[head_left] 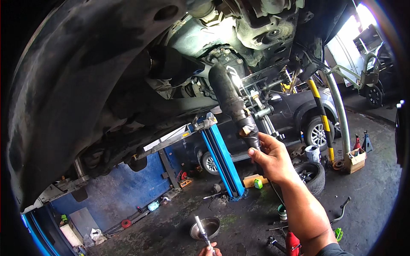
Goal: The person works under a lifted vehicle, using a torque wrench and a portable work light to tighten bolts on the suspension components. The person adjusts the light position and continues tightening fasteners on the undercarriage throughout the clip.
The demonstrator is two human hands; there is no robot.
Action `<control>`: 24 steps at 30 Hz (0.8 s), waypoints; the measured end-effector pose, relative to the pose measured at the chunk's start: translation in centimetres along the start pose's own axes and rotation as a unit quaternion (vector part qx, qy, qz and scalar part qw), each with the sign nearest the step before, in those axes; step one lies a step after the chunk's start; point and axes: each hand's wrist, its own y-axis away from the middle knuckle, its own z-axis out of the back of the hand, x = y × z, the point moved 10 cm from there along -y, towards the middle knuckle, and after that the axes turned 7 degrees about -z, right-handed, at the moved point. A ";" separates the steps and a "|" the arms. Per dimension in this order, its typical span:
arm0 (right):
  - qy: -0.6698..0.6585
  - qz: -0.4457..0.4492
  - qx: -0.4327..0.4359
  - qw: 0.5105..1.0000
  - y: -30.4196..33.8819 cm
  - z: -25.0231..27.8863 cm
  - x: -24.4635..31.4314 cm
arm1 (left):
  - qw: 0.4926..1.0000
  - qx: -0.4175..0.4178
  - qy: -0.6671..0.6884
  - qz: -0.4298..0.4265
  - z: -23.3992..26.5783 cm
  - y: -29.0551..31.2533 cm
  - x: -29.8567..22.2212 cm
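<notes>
My right hand point(273, 155) is raised under a lifted vehicle, its fingers wrapped around the dark, tape-bound handle of what looks like a work lamp point(225, 91). Bright light falls on the metal housing point(228, 59) and the vehicle's underside just above it. A thin dark cord runs down below this hand. At the lower edge, my left hand point(209, 251) is partly cut off and closed on a shiny metal socket tool point(200, 226), which points upward. Behind that tool, a round metal bowl point(212, 227) sits on the floor.
A blue lift post point(222, 158) stands ahead, with a dark pickup point(277, 115) behind it. At right are a yellow-and-black pole point(322, 119), a loose tyre point(317, 181), a white bucket point(312, 153) and a cardboard box point(355, 161). A red jack point(293, 243) is near my right forearm.
</notes>
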 end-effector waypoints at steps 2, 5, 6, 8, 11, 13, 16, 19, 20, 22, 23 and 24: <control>-0.047 -0.039 0.047 0.997 0.9 -0.5 -0.3 | 1.000 -0.001 0.007 0.005 -0.1 0.1 0.0; -0.042 -0.074 0.059 0.995 1.9 -0.4 -1.5 | 1.000 -0.003 0.014 0.003 -0.1 0.3 0.0; -0.048 -0.092 0.064 0.993 2.2 -0.5 -1.9 | 1.000 -0.002 0.017 0.010 -0.2 0.3 0.3; -0.077 -0.052 0.071 0.993 2.5 -0.8 -1.3 | 1.000 -0.001 0.020 0.017 -0.2 0.2 0.5; -0.109 -0.084 0.105 0.985 3.1 -1.6 -1.7 | 0.999 0.025 0.022 0.017 -0.6 0.1 0.2; -0.155 -0.098 0.140 0.973 3.1 -2.1 -2.0 | 0.998 0.039 0.031 0.023 -1.3 -0.1 -0.3; -0.157 -0.090 0.154 0.971 3.1 -2.6 -2.1 | 0.997 0.064 0.044 0.013 -2.3 -0.6 -1.5; -0.025 -0.012 0.065 0.998 3.0 -2.0 -1.2 | 0.995 0.084 0.052 -0.002 -3.7 -1.2 -2.9; 0.009 -0.003 0.046 0.999 2.8 -1.7 -1.6 | 0.994 0.094 0.057 -0.007 -4.1 -1.3 -3.2; -0.015 -0.002 0.033 0.999 2.9 -1.6 -1.7 | 0.993 0.101 0.056 -0.011 -4.7 -1.6 -3.6; -0.038 0.002 0.022 0.999 3.0 -1.4 -1.6 | 0.993 0.108 0.050 -0.013 -5.2 -1.8 -3.9; -0.036 0.002 0.019 0.999 3.0 -1.2 -1.8 | 0.992 0.115 0.044 -0.014 -5.8 -2.1 -4.2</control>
